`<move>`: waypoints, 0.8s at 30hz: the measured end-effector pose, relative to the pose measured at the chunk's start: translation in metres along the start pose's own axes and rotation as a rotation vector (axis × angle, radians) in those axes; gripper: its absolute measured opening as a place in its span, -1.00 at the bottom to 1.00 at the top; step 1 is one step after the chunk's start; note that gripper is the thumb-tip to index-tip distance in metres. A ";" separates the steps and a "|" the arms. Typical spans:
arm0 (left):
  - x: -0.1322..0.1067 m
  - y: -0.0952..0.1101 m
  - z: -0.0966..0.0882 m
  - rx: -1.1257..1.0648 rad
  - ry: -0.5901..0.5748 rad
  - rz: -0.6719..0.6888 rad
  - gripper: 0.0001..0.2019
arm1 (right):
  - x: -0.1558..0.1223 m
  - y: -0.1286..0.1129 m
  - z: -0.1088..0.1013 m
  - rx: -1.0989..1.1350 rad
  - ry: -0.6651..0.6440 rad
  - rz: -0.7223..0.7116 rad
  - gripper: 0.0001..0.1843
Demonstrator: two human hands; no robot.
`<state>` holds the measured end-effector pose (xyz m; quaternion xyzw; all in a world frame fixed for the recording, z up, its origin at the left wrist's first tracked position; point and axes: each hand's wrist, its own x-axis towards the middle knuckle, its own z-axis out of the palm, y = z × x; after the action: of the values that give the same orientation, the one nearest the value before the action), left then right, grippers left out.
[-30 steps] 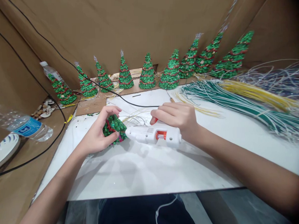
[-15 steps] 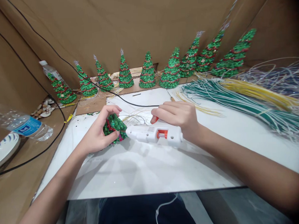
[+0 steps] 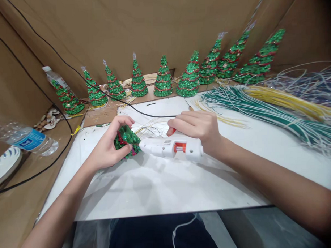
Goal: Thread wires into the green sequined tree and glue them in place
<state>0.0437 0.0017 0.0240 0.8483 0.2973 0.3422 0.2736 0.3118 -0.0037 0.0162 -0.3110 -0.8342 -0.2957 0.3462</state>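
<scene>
My left hand [image 3: 108, 147] is closed around a small green glittery tree [image 3: 126, 139] with red trim, tipped on its side just above the white board [image 3: 162, 185]. In my right hand [image 3: 198, 128] is a white glue gun [image 3: 173, 148] with an orange trigger. Its nozzle points left and touches the tree. A black cord [image 3: 143, 113] runs from behind my right hand toward the back left.
A row of several finished green trees [image 3: 163, 77] stands along the cardboard back wall. Bundles of green strips [image 3: 263, 113] and yellow strips [image 3: 286, 102] lie at the right. A water bottle [image 3: 25, 138] and a plate [image 3: 5, 164] sit at the left.
</scene>
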 end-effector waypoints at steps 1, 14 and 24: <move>0.000 0.000 0.000 -0.001 0.002 0.003 -0.53 | 0.000 0.000 0.000 -0.001 0.005 -0.002 -0.65; 0.001 -0.003 0.000 -0.001 0.002 -0.022 -0.54 | 0.000 0.000 0.002 -0.068 0.019 0.014 -0.71; 0.002 -0.001 0.001 0.007 -0.005 -0.010 -0.56 | -0.002 0.002 0.004 -0.093 0.062 -0.014 -0.72</move>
<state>0.0450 0.0036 0.0234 0.8488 0.3021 0.3373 0.2730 0.3127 -0.0003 0.0130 -0.3115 -0.8106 -0.3459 0.3552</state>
